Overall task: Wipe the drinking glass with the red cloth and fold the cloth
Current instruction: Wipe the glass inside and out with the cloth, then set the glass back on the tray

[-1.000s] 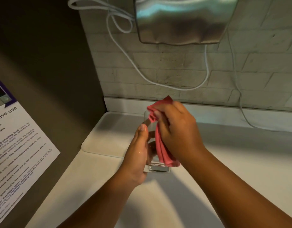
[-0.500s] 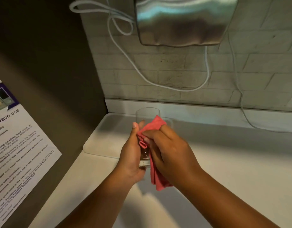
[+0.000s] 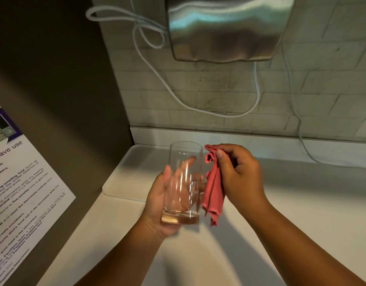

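Note:
A clear drinking glass (image 3: 183, 157) stands upright in my left hand (image 3: 157, 203), which wraps it from the left and below, above the white counter. My fingers show through the glass wall. My right hand (image 3: 240, 174) holds the red cloth (image 3: 213, 195) bunched just to the right of the glass. The cloth hangs down from my fingers in loose folds, its edge close beside the glass wall; whether it touches I cannot tell.
A white counter (image 3: 302, 203) runs under my hands, with a pale tray or board (image 3: 126, 178) at its back left. A steel wall unit (image 3: 229, 27) and white cables (image 3: 178, 96) hang on the brick wall. A printed notice (image 3: 23, 193) covers the dark panel at left.
My right hand has drawn the cloth off the glass to the right side. The glass, earlier partly covered by cloth and hand, now shows in full in my left hand.

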The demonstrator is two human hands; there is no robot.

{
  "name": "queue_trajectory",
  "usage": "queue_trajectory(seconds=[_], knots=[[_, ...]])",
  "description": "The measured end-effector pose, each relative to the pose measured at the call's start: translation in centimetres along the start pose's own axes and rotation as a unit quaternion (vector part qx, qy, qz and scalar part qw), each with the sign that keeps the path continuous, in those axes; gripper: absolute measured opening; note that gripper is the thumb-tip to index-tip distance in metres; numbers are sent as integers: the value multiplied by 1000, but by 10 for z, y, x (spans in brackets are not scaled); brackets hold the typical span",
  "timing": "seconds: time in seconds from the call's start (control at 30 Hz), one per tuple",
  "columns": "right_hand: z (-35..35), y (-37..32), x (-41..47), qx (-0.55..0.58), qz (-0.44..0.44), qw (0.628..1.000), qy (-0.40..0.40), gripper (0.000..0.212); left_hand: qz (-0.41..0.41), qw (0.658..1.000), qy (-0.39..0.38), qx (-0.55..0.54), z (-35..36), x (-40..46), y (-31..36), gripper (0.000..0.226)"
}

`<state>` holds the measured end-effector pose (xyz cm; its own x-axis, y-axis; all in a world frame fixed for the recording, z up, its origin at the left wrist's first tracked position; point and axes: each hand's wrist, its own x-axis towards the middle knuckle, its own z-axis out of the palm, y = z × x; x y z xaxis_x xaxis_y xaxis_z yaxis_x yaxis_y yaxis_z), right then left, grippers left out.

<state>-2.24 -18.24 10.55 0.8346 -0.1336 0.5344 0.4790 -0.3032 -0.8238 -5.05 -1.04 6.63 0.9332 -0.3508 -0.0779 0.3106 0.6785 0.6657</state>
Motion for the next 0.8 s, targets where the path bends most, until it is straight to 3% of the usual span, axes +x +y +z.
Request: queue_trajectory(seconds=[0.17,0.27,0.37,0.47,0.67,0.8], knots=[[-31,20,1,15,58,998,36,17,12,999,-44,10,-6,6,16,99],[-47,30,-1,-4,70,997,41,18,39,997,-26,65,-5,10,27,101],[-56,37,-4,-23,70,997,38,23,69,988,-2,141,-7,11,35,89],[-60,39,-7,-39,53,997,36,31,95,967,33,236,-13,14,38,63],[-61,39,-11,-53,21,998,19,39,116,898,99,413,-22,23,25,74],[-65,43,-11,-58,12,998,10,32,112,871,150,454,-32,33,8,78]])
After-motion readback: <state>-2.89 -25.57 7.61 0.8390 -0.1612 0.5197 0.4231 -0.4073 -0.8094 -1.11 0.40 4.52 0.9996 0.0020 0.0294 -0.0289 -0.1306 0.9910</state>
